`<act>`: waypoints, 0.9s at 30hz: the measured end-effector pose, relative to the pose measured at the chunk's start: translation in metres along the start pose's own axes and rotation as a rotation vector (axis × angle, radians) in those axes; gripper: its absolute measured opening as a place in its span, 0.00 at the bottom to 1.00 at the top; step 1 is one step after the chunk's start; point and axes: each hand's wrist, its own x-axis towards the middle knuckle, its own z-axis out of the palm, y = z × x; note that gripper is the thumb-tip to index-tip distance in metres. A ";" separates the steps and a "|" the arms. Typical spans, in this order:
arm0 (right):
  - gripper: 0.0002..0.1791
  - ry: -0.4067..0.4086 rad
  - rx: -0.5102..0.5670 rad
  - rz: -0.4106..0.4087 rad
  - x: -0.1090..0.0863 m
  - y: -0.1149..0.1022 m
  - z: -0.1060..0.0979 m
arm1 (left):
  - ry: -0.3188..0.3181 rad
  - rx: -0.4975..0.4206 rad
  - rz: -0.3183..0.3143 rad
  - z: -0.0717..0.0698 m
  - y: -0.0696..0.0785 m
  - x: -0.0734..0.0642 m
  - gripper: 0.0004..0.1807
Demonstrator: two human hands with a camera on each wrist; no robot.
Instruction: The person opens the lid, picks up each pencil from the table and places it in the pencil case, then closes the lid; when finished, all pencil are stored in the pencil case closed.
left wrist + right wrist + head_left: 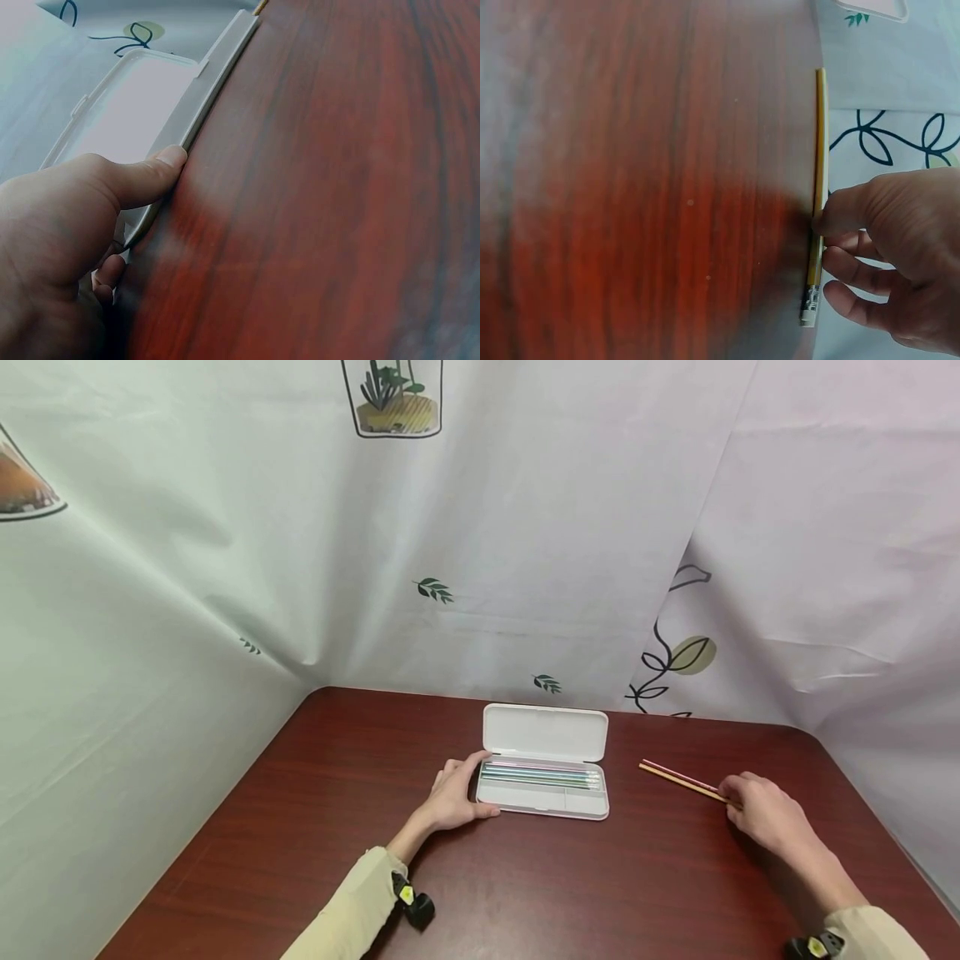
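A white pencil case (517, 802) lies open on the table, its lid (545, 732) tilted back. Several pencils (540, 774) with shiny coloured barrels lie side by side in it. My left hand (453, 797) holds the case's left end, thumb along the front edge and index finger near the hinge. To the right of the case, a yellow pencil (678, 782) and a pink pencil (684, 777) lie close together. My right hand (768, 814) pinches them near their right ends. In the right wrist view, the yellow pencil's eraser end (808, 311) sticks out past the thumb.
The dark red-brown wooden table (555, 885) ends at a pale cloth backdrop (525, 568) printed with leaves and jars. That cloth also runs along the left and right sides. Black wrist cameras sit at both cuffs.
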 end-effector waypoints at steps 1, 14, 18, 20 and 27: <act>0.10 -0.004 -0.001 -0.002 0.001 0.000 0.000 | -0.001 -0.001 0.000 0.000 0.000 0.000 0.49; 0.11 -0.045 0.004 -0.025 0.003 0.002 -0.001 | -0.003 0.000 0.001 0.000 0.001 0.000 0.49; 0.11 -0.040 0.005 -0.029 0.003 0.003 -0.001 | -0.003 -0.001 -0.003 0.001 0.000 0.000 0.49; 0.11 -0.028 0.004 -0.035 0.003 0.002 -0.001 | -0.002 -0.002 -0.002 0.000 0.000 -0.001 0.49; 0.11 0.009 0.015 -0.065 0.005 -0.004 -0.006 | -0.003 0.002 0.002 0.000 0.001 0.000 0.49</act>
